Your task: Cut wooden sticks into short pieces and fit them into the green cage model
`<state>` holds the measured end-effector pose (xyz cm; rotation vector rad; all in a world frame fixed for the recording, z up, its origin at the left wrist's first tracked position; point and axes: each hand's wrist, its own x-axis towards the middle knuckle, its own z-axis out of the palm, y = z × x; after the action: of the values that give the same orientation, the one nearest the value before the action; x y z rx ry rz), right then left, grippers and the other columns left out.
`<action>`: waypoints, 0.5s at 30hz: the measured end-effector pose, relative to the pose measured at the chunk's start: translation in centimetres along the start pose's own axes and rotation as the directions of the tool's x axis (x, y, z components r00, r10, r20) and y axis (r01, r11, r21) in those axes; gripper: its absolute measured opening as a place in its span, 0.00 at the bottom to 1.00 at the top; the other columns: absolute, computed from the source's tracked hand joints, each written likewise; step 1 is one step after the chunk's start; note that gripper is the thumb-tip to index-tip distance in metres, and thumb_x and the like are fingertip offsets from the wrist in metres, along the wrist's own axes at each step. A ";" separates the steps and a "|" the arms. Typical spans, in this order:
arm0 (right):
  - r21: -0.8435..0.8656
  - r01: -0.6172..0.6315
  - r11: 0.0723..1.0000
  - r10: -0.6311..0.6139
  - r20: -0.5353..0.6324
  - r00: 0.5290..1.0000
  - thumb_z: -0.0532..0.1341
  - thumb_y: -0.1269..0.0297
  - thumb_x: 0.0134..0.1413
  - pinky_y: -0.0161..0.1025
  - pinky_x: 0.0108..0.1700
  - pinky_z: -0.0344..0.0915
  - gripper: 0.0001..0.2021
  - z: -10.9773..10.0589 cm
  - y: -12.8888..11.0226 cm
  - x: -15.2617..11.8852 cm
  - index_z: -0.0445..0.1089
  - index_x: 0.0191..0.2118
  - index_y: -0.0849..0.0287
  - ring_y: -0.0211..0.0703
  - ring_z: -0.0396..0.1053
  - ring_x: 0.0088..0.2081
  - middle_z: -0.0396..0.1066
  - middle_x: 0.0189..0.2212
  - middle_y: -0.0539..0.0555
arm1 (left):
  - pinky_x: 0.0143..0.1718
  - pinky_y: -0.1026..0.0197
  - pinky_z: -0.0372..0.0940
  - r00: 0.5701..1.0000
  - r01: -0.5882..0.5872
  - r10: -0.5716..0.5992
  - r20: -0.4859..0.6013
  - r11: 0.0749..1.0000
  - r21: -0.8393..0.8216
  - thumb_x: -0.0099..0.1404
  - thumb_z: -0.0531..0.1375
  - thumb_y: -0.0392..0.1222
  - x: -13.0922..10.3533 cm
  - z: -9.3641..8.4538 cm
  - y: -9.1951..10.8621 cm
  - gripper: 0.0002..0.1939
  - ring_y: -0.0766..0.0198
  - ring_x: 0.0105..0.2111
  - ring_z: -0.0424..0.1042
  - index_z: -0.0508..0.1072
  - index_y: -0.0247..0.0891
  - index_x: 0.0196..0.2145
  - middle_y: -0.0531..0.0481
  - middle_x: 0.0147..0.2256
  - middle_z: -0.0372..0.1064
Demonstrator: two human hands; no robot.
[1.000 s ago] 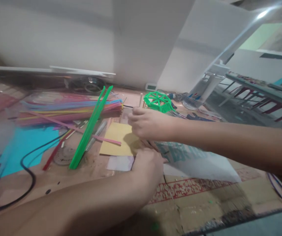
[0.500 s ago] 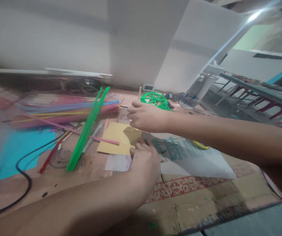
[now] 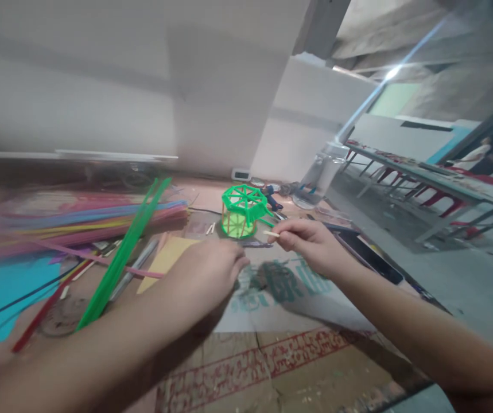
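My right hand (image 3: 310,244) pinches a short pale stick (image 3: 271,234) between thumb and fingertips, just right of a green lantern-like frame (image 3: 244,198). The frame stands upright, with a spoked top, thin brown uprights and a yellow-green base. My left hand (image 3: 214,269) is over the table in front of the frame, its fingers curled; what they hold, if anything, is hidden. Beneath both hands lies a white sheet with teal characters (image 3: 289,287). Yellow paper (image 3: 166,261) shows beside my left hand, partly covered by it.
Green strips (image 3: 121,258) lie across the left side, near bundled coloured strips (image 3: 86,223) and blue paper (image 3: 9,287). A clear water container (image 3: 319,175) stands at the back right, with a dark phone-like object (image 3: 371,255) in front. A person (image 3: 478,154) is far off.
My right hand has moved right, away from the yellow paper, with the pale stick in its fingers. My left hand has shifted left and up. The view has turned, showing more of the green frame.
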<state>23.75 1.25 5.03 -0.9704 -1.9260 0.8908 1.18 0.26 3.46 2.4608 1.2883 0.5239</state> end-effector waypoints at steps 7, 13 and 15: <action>0.249 -0.100 0.963 0.083 0.076 0.994 0.65 0.49 0.57 0.34 0.28 0.55 0.17 0.7 0.7 -0.8 0.76 0.34 0.60 0.34 0.56 0.25 0.63 0.22 0.47 | 0.38 0.65 0.65 0.998 -0.063 0.039 -0.057 0.842 -0.535 0.71 0.54 0.48 -0.6 -2.5 1.5 0.15 0.64 0.38 0.74 0.78 0.42 0.37 0.55 0.36 0.78; 0.364 -0.129 0.923 0.077 0.154 0.985 0.64 0.52 0.60 0.33 0.27 0.51 0.15 1.0 1.7 -1.1 0.76 0.36 0.61 0.33 0.54 0.24 0.61 0.21 0.46 | 0.45 0.63 0.65 0.999 -0.036 0.034 -0.014 0.798 -0.602 0.73 0.53 0.47 -0.6 -2.0 1.2 0.14 0.64 0.43 0.74 0.77 0.41 0.37 0.55 0.40 0.77; 0.404 -0.131 0.905 0.067 0.168 0.983 0.63 0.54 0.61 0.33 0.27 0.51 0.13 1.1 2.0 -1.2 0.76 0.36 0.61 0.32 0.54 0.23 0.60 0.20 0.45 | 0.47 0.63 0.65 0.999 -0.037 0.033 -0.019 0.782 -0.622 0.73 0.53 0.48 -0.5 -2.1 1.1 0.15 0.64 0.44 0.73 0.77 0.42 0.37 0.55 0.41 0.77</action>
<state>23.88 0.87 2.51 -0.7657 -1.7150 1.4016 0.77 -0.57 5.69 1.9185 0.8730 0.8170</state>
